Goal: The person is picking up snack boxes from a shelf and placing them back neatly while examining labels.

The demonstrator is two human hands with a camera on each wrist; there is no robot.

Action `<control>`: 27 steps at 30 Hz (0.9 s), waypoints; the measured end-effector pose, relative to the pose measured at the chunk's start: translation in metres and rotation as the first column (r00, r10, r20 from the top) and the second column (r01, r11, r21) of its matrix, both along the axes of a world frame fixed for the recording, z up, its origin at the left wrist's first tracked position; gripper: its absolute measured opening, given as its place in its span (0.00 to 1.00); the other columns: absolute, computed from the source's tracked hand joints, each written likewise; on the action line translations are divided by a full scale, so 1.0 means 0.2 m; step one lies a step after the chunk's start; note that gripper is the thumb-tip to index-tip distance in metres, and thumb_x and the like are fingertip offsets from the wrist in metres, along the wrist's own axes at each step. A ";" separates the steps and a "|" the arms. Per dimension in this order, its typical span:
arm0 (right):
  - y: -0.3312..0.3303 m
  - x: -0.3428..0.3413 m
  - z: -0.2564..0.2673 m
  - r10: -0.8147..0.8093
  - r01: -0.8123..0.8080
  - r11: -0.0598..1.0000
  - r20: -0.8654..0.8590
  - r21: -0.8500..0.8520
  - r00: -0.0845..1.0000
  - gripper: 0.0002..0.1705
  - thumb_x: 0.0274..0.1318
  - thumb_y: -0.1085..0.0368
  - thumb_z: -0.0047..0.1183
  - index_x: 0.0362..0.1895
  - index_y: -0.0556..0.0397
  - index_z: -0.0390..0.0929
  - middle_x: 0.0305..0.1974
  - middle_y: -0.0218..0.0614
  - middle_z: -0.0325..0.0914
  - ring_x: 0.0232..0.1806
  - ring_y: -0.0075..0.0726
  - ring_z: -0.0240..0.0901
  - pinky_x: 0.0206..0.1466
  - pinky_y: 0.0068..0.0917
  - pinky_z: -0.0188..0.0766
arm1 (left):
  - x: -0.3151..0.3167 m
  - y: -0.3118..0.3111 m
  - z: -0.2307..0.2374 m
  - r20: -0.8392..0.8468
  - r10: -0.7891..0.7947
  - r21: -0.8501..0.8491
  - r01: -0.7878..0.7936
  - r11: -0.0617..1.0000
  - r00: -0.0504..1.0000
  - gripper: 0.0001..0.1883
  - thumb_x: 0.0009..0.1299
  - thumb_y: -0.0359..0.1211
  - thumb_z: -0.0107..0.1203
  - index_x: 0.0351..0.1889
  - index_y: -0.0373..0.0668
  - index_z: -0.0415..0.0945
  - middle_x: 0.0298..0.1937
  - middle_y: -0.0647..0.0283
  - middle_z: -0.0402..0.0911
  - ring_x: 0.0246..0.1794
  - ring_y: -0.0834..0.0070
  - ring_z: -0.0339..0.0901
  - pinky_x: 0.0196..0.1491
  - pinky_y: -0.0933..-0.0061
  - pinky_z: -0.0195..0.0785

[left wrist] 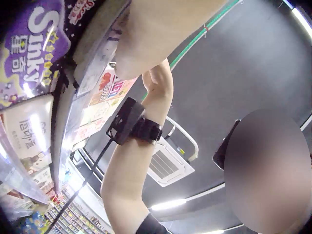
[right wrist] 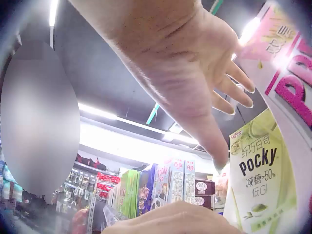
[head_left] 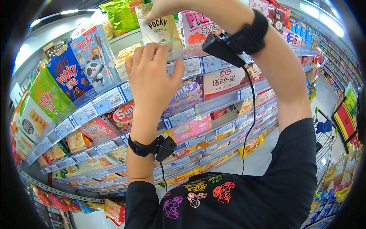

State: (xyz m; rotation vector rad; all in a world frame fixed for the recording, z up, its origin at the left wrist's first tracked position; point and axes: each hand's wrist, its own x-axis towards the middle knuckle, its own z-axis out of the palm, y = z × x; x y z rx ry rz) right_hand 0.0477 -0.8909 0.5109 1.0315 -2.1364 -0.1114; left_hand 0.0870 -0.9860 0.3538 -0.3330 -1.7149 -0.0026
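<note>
My right hand [head_left: 164, 7] reaches over the top of a pale green-and-white Pocky box [right wrist: 261, 170], partly cut off by the head view's top edge. In the right wrist view its fingers extend above the box, with the thumb near the box's side edge. My left hand [head_left: 156, 80] is at the shelf's front lip, its fingertips overlapping the lower front of that box, thumb spread to the right. The box stands upright on the upper shelf beside a pink-and-white PRETZ-style box [head_left: 200, 28]. What the left fingertips touch behind the lip is hidden.
Blue panda [head_left: 93, 61], dark blue [head_left: 68, 74] and green Pocky boxes [head_left: 49, 93] stand to the left. Price labels [head_left: 108, 100] line the shelf edge. Purple Sinky packs [head_left: 185, 95] lie below. Cables hang from both wrist cameras. A shopping cart [head_left: 324, 141] is at the right.
</note>
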 end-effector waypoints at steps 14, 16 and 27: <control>-0.01 -0.08 0.10 0.047 -0.107 0.956 0.215 0.273 0.975 0.30 0.29 0.53 0.69 0.40 0.57 0.79 0.37 0.44 0.80 0.38 0.44 0.77 0.42 0.36 0.74 | -0.04 -0.05 -0.03 -0.089 -0.169 0.107 0.179 0.978 0.982 0.21 0.54 0.29 0.53 0.48 0.37 0.70 0.39 0.57 0.75 0.39 0.62 0.70 0.46 0.61 0.61; 0.00 -0.06 0.12 0.063 -0.120 0.953 0.203 0.278 0.977 0.31 0.28 0.53 0.70 0.40 0.56 0.79 0.37 0.43 0.80 0.38 0.43 0.77 0.41 0.36 0.74 | -0.03 -0.07 -0.03 -0.133 -0.327 0.195 0.349 0.917 0.936 0.25 0.54 0.27 0.51 0.53 0.36 0.66 0.41 0.54 0.74 0.42 0.61 0.71 0.49 0.62 0.61; -0.01 0.03 0.24 -0.009 -0.053 0.919 0.156 0.390 0.988 0.29 0.34 0.51 0.66 0.41 0.55 0.80 0.36 0.44 0.80 0.36 0.41 0.76 0.41 0.33 0.70 | 0.14 -0.21 0.27 0.118 -0.481 0.315 0.427 0.848 0.869 0.24 0.63 0.28 0.43 0.60 0.42 0.62 0.53 0.51 0.73 0.54 0.62 0.71 0.56 0.64 0.63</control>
